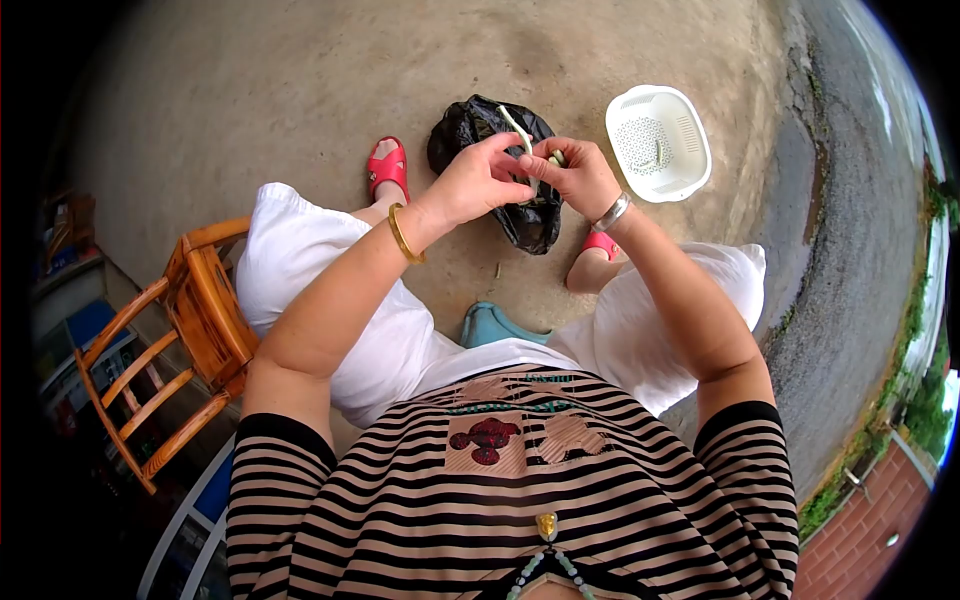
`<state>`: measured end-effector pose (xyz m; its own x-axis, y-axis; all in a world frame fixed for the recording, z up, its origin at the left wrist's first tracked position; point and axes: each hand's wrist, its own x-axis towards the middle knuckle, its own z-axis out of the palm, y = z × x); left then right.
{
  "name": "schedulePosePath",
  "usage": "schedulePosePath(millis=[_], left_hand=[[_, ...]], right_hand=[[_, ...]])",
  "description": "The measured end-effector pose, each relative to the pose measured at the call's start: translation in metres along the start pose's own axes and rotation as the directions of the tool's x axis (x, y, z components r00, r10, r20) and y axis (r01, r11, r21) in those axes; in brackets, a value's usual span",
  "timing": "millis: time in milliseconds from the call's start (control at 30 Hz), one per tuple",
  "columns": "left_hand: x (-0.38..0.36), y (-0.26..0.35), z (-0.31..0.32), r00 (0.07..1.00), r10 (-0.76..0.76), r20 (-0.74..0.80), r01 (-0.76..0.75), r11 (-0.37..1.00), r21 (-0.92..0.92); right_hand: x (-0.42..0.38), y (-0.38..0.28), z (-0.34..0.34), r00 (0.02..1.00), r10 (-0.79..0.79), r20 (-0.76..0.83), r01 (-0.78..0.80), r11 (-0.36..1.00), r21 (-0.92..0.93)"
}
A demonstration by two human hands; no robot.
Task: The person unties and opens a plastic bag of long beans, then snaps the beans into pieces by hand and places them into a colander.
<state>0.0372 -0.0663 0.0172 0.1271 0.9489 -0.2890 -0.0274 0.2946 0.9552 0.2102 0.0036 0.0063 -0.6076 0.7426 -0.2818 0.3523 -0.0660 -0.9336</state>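
A long pale green stalk [515, 124] stands up between my two hands, over a black plastic bag [536, 228] on the ground. My left hand [482, 178] has its fingers curved round the stalk's left side, with the fingertips near it. Pinched in my right hand [573, 176] is the stalk, and short green pieces [557, 157] show between its fingers. The bag's opening is largely hidden under my hands. To the right of the bag sits a white plastic basket [688, 150] with holes, and a small green piece [658, 153] lies in it.
A wooden chair [205, 300] stands at the left, with shelves behind it. A teal stool [490, 325] shows between my legs. My feet in red sandals flank the bag. A small scrap [498, 270] lies on the concrete. Grey road runs along the right.
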Motion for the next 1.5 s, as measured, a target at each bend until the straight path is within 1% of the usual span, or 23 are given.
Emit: schedulePosePath(millis=[33,67,100,167,367,467,567,667,867,967,1000,1033,1100,1133,1167,1233,1267,1300,1333,1367,1433,1467,1500], left_hand=[[0.002,-0.001,-0.002,0.997,0.072,-0.033,-0.069,0.994,0.085],[0.004,-0.001,-0.007,0.997,-0.022,-0.077,0.020,1.000,-0.015],[0.001,0.018,-0.007,0.988,-0.135,-0.080,0.130,0.990,-0.064],[0.003,0.020,-0.006,0.981,-0.165,-0.100,0.146,0.973,-0.179],[0.007,0.002,-0.013,0.971,-0.237,-0.008,0.229,0.943,-0.241],[0.004,0.005,-0.012,0.940,-0.341,0.010,0.311,0.846,-0.432],[0.006,0.005,-0.022,0.910,-0.376,0.176,0.409,0.733,-0.544],[0.008,0.003,-0.026,0.891,-0.378,0.253,0.451,0.662,-0.599],[0.009,0.012,-0.025,0.935,-0.279,0.218,0.353,0.688,-0.634],[0.007,0.012,-0.028,0.928,-0.322,0.186,0.364,0.682,-0.634],[0.007,0.011,-0.029,0.934,-0.316,0.165,0.349,0.712,-0.609],[0.007,0.010,-0.031,0.940,-0.310,0.144,0.334,0.742,-0.582],[0.007,0.007,-0.031,0.951,-0.295,0.096,0.301,0.801,-0.518],[0.008,0.005,-0.030,0.957,-0.283,0.068,0.280,0.831,-0.481],[0.009,0.005,-0.030,0.962,-0.269,0.042,0.259,0.859,-0.441],[0.009,0.008,-0.026,0.970,-0.243,0.032,0.238,0.905,-0.352],[0.008,0.009,-0.025,0.973,-0.230,0.028,0.228,0.925,-0.305],[0.007,0.012,-0.022,0.974,-0.224,0.032,0.223,0.928,-0.298],[0.006,0.016,-0.019,0.975,-0.218,0.036,0.219,0.931,-0.290],[0.005,0.018,-0.018,0.976,-0.213,0.039,0.215,0.935,-0.283],[0.006,0.018,-0.017,0.979,-0.194,0.063,0.204,0.930,-0.304],[0.006,0.017,-0.017,0.980,-0.185,0.074,0.199,0.928,-0.316],[0.006,0.017,-0.016,0.979,-0.188,0.073,0.202,0.927,-0.317]], right_hand=[[0.000,0.001,0.000,0.996,-0.084,-0.031,0.080,0.991,-0.112],[0.000,0.001,0.000,0.984,-0.170,-0.053,0.154,0.962,-0.224],[-0.002,0.000,0.000,0.965,-0.255,-0.065,0.220,0.917,-0.334],[-0.006,-0.005,0.004,0.967,-0.249,-0.058,0.214,0.911,-0.352],[-0.013,-0.013,0.007,0.954,-0.293,-0.061,0.231,0.852,-0.470],[-0.016,-0.015,0.007,0.919,-0.394,-0.025,0.327,0.796,-0.508],[-0.017,-0.017,0.006,0.844,-0.537,0.005,0.433,0.675,-0.597],[-0.018,-0.024,0.003,0.787,-0.616,0.045,0.500,0.593,-0.631],[-0.019,-0.031,0.001,0.764,-0.641,-0.077,0.479,0.643,-0.598],[-0.018,-0.037,-0.002,0.776,-0.589,-0.225,0.483,0.785,-0.389],[-0.018,-0.043,-0.006,0.788,-0.558,-0.260,0.469,0.817,-0.335],[-0.019,-0.046,-0.012,0.820,-0.480,-0.312,0.390,0.867,-0.310],[-0.003,-0.035,-0.024,0.797,-0.392,-0.461,0.401,0.912,-0.082],[0.000,-0.033,-0.031,0.822,-0.321,-0.470,0.373,0.927,0.019],[0.000,-0.033,-0.039,0.919,-0.062,-0.390,0.168,0.955,0.245],[0.005,-0.031,-0.037,0.936,0.107,-0.335,0.097,0.837,0.539],[0.004,-0.031,-0.036,0.966,0.138,-0.217,-0.006,0.855,0.518],[0.001,-0.030,-0.035,0.980,0.172,-0.096,-0.105,0.869,0.484],[-0.002,-0.031,-0.026,0.981,0.175,-0.085,-0.132,0.918,0.374],[-0.002,-0.019,-0.020,0.991,-0.057,-0.125,0.063,0.997,0.044],[-0.006,-0.020,-0.010,0.984,-0.164,-0.071,0.155,0.981,-0.116],[-0.011,-0.023,-0.009,0.981,-0.174,-0.081,0.156,0.968,-0.196],[-0.012,-0.023,-0.008,0.978,-0.194,-0.080,0.176,0.965,-0.196]])
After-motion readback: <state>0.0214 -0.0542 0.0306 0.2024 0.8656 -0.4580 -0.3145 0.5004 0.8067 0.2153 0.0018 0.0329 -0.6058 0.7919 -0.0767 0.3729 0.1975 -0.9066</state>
